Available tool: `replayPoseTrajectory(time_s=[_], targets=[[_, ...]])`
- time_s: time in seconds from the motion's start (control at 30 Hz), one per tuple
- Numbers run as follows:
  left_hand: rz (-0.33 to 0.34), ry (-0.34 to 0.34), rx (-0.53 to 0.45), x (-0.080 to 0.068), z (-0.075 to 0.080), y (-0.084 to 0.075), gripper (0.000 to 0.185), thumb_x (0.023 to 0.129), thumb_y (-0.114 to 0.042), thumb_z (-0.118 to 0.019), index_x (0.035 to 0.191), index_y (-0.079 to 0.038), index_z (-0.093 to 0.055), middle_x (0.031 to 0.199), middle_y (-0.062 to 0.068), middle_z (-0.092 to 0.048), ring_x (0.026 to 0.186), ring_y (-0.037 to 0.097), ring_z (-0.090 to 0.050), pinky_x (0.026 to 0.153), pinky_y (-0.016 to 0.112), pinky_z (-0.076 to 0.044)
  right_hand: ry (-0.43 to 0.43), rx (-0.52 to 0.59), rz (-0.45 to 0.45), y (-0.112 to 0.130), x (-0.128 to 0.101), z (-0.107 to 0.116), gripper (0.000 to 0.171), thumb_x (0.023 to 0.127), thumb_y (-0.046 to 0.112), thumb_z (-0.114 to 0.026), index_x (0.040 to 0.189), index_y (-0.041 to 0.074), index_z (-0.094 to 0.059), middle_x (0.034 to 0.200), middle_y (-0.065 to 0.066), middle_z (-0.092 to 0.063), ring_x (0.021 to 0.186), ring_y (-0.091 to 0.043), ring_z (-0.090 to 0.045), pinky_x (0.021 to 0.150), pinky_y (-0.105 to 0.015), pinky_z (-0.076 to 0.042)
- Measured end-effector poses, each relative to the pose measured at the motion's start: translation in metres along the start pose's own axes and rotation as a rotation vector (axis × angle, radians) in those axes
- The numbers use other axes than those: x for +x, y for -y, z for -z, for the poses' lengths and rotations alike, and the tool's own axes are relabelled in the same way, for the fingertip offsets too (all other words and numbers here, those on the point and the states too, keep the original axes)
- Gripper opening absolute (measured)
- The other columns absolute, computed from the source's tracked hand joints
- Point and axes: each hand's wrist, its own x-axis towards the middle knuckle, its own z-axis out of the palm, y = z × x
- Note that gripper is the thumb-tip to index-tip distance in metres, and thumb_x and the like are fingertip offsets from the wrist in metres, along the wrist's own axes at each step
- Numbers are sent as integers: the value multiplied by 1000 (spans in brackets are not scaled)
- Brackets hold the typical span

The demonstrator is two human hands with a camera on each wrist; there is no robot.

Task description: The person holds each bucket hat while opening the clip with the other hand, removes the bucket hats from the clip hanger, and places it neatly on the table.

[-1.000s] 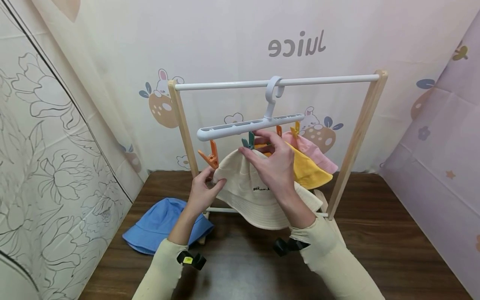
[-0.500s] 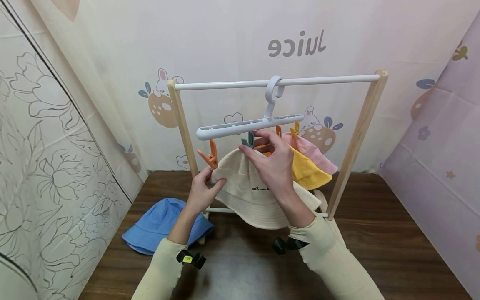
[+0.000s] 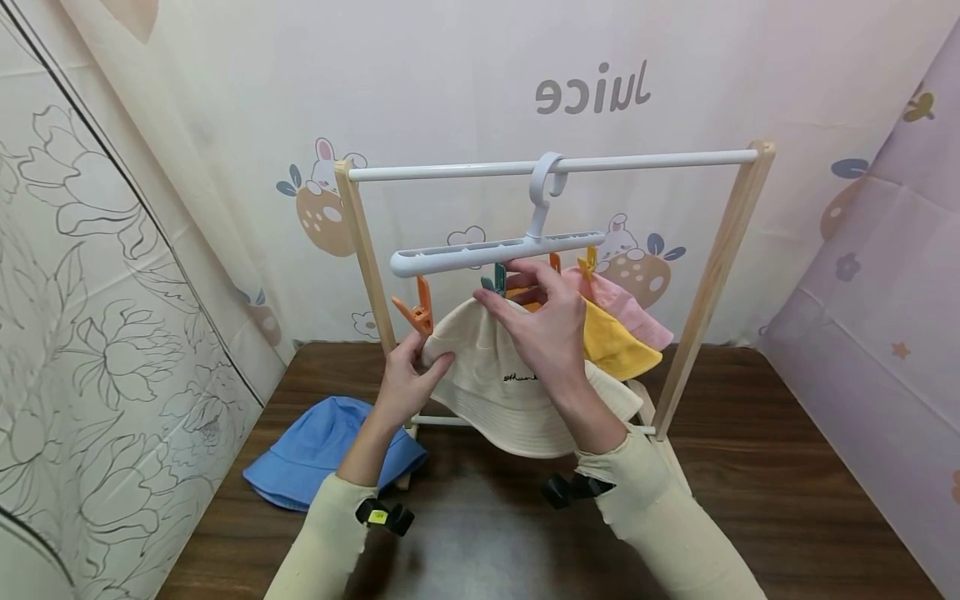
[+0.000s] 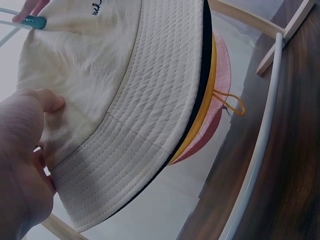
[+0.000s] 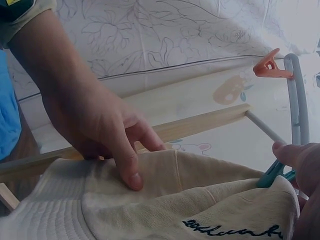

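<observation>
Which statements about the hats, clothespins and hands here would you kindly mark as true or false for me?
The left hand grips the cream bucket hat. True.
The blue bucket hat is hanging up. False: it lies on the wooden table.
The right hand pinches the green clothespin. True.
The orange clothespin nearest the left hand clamps the cream bucket hat. False: the right wrist view shows them apart.
The yellow hat hangs between the cream bucket hat and the pink hat. True.
</observation>
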Motion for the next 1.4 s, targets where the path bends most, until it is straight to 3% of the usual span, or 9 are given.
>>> replayPoseTrajectory(time_s=[0.47, 0.87, 1.17, 1.4], targets=[[-44, -42, -38, -4, -2, 3, 31, 101, 2, -77, 131, 8, -69, 116, 31, -76, 94, 1, -67, 80, 22, -57, -12, 14, 23, -3, 0, -3, 42, 91, 11, -95, 127, -3, -79, 110, -24, -84, 94, -33, -80, 82, -10, -57], [-52, -55, -59, -4, -3, 4, 32, 101, 2, -77, 132, 8, -70, 119, 31, -75, 95, 1, -67, 81, 21, -57, -24, -10, 55, -4, -1, -5, 41, 92, 11, -94, 126, -5, -79, 106, -24, -84, 92, -32, -77, 82, -9, -55], [-44, -60, -57, -6, -4, 5, 33, 101, 2, -78, 132, 7, -70, 117, 31, -76, 93, 1, -67, 80, 21, -56, -34, 6, 74, -6, -1, -7, 38, 90, 7, -95, 123, -6, -79, 101, -24, -84, 86, -16, -71, 78, -9, -53], [-52, -45, -64, -6, -4, 5, 32, 102, 1, -77, 132, 6, -70, 117, 31, -77, 95, 2, -69, 81, 22, -57, -38, 11, 84, -8, 0, -7, 37, 91, 7, -94, 122, -7, -79, 99, -25, -82, 84, -18, -69, 76, -10, -53]])
